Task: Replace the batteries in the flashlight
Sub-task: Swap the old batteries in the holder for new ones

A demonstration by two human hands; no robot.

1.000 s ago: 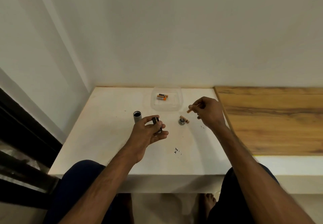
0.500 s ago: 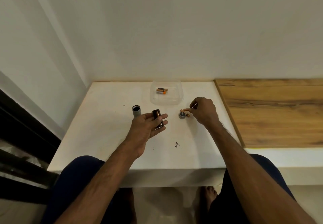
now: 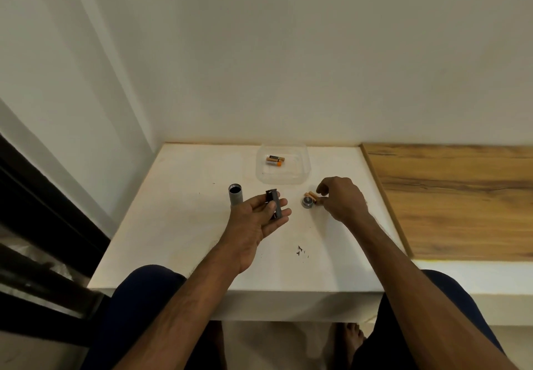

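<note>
Head view shows the flashlight dismantled on the white surface [image 3: 187, 225]. The grey flashlight body [image 3: 236, 195] stands upright, open end up, just behind the left hand [image 3: 256, 222]. The left hand is held palm up above the surface, with the black battery holder [image 3: 273, 203] lying across its nearly straight fingers and the thumb laid against it. The right hand [image 3: 341, 200] is lowered to the surface, its fingertips curled at the loose batteries [image 3: 312, 196]. These lie touching the round end cap [image 3: 307, 202]. Whether a cell is actually pinched cannot be determined. More batteries [image 3: 274, 160] lie inside the clear plastic container [image 3: 305, 167] near the wall. Judged stage: used cells are out and the holder is ready for refilling. Handling notes: the cells look small, smooth, rigid and round, so they are likely to roll and slip. Take each one across its middle between thumb and forefinger, and keep loose cells against a stop such as the cap. The holder is probably light, rigid plastic. Support it along its side walls and leave the open bays facing up. The tube should be stiff but will tip easily while standing on end, so grasp it around the barrel.
</note>
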